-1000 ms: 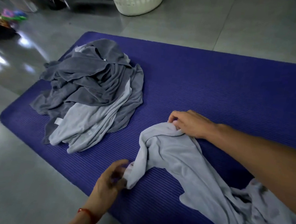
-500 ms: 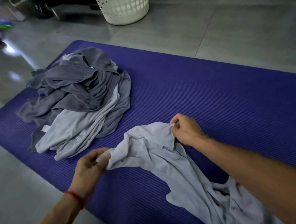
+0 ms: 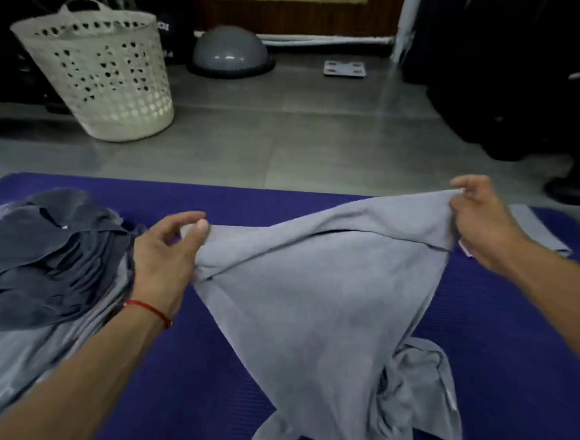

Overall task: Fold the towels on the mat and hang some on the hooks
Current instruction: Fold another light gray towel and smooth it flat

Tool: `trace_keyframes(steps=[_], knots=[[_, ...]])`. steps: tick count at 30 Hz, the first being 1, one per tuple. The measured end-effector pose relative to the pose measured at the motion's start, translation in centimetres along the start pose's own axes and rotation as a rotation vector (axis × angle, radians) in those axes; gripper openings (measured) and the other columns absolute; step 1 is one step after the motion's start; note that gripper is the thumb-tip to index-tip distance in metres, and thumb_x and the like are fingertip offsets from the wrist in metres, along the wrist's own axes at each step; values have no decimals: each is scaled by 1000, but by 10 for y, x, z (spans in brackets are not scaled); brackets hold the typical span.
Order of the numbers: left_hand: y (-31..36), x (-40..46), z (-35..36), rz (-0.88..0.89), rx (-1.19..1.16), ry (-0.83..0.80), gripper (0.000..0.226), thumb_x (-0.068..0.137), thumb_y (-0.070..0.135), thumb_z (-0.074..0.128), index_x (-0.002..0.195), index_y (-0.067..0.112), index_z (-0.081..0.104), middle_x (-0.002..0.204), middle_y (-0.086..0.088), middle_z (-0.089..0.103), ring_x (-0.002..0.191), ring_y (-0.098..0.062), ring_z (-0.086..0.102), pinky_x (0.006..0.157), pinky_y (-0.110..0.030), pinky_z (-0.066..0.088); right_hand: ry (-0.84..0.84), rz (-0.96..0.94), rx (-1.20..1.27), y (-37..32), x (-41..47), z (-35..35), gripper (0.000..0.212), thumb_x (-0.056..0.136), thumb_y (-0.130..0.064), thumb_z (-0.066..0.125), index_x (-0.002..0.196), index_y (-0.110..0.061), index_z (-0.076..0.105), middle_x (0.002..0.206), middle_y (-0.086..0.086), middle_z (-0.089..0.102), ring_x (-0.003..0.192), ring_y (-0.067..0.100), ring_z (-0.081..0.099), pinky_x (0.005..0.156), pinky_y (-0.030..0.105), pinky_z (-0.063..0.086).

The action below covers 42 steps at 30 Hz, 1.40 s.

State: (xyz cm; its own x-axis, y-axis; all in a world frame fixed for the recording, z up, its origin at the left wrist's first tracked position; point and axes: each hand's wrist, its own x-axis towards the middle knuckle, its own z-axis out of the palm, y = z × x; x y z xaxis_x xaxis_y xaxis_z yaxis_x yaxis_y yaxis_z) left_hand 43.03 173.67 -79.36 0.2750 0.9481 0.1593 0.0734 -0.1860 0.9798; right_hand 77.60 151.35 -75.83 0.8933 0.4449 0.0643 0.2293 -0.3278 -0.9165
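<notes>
Grey tiled floor (image 3: 287,140), dim light, dark wall and equipment at the back. Purple mat (image 3: 202,368) spread across the near floor.

Beyond the mat: white perforated laundry basket (image 3: 100,69) standing on the left, a grey dome trainer (image 3: 230,52) near the back wall, a small flat scale (image 3: 345,68) to its right.

Light grey towel (image 3: 316,307) is lifted by its top edge above the mat, stretched between both hands. A second ago it lay bunched on the mat with the hands close together; now the hands are well apart and the top edge runs taut, rising toward the right. Upper part of the cloth hangs fairly flat; the lower right end is crumpled and rests on the mat.

Left hand (image 3: 162,259): grip clenched on the towel's left corner, thumb and fingers pinching the cloth. Red string bracelet (image 3: 148,309) on that wrist.

Right hand (image 3: 484,223): grip pinching the towel's right corner, held higher than the left, out past the mat's far edge.

Pile of unfolded towels (image 3: 42,257), dark grey over light grey, lies on the mat's left end, just beside the left hand.

View has swung up since half a second ago; basket now shows whole. A folded light grey towel (image 3: 538,230) lies flat on the mat's far right, behind the right hand.
</notes>
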Motion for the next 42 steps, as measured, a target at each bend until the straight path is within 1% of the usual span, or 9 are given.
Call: trace_keyframes(steps=[4,7,9,12,16,22,32,35,42], knots=[[11,4,56,-138,-59,-238,26,87,26,78,109,13,73,96,-3,75,89,-11,71,77,-25,55,-124,130,129,31,-39,-77,15,102,-13,60,112,-9,70,110,6,74,96,15,71,82,26,57],[2,-4,81,-637,-256,-658,47,84,24,70,123,-2,66,123,-18,70,116,-27,67,89,-34,60,-113,151,-27,68,-70,-118,18,102,-12,58,102,-17,75,107,4,76,91,8,69,76,18,54],[-1,-11,97,-677,-286,-742,47,84,16,67,127,-4,63,125,-20,68,115,-29,67,85,-33,61,-47,149,-13,84,-81,-143,23,105,-15,53,106,-22,75,109,4,75,92,13,69,72,24,60],[0,-18,116,-481,-249,-593,26,92,7,66,117,0,67,113,-14,74,93,-21,71,76,-33,62,54,149,68,94,-85,-174,27,109,-25,45,114,-30,71,113,8,72,89,26,70,66,35,61],[18,-16,144,-79,-48,-430,8,104,18,53,101,20,60,82,2,71,80,-15,65,73,-40,58,188,60,39,104,-88,-192,27,109,-29,47,111,-35,73,113,-5,72,95,11,67,70,22,59],[50,-11,184,424,295,-421,10,108,32,40,113,25,44,65,-1,50,52,-9,40,50,-28,35,393,138,28,118,-93,-209,37,103,-39,58,91,-6,71,76,-5,70,68,7,60,56,22,51],[17,-22,290,190,552,-1088,51,103,9,44,138,46,41,101,0,64,93,-16,61,77,-30,48,58,684,348,216,-173,-232,23,105,-5,50,114,-3,71,109,14,76,93,27,73,67,30,63],[15,-39,348,57,600,-1278,47,98,-1,53,136,27,54,109,-4,67,105,-18,65,81,-25,51,291,691,130,249,-190,-260,16,100,1,57,98,0,73,96,24,75,81,31,71,62,33,62],[83,-136,538,632,591,-1000,28,85,-1,54,96,17,73,100,-12,73,104,-32,66,85,-32,48,913,699,30,285,-213,-334,19,92,-11,71,76,-22,73,82,9,72,75,28,69,79,45,63]])
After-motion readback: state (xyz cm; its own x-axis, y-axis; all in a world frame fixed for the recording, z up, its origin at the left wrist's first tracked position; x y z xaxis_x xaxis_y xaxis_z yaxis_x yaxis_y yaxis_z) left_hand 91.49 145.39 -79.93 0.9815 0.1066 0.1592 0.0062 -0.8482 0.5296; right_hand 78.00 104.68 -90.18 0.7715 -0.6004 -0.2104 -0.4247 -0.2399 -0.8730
